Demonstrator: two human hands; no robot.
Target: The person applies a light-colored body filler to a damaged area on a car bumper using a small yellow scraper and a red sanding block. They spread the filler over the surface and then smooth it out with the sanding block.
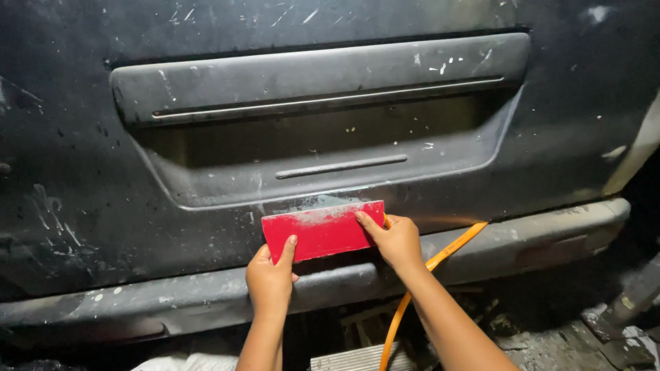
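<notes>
Dusty black vehicle panel (82,206) faces you, both hands (269,282) (397,242) gripping the red sanding block (322,230); the orange hose (440,261) at 4 o'clock could snag your forearm.

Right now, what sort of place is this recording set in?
Probably a vehicle body repair shop. Both hands, left and right, press a red block against the dusty, scuffed rear panel of a dark vehicle above its bumper; an orange hose trails down to a littered floor.
</notes>
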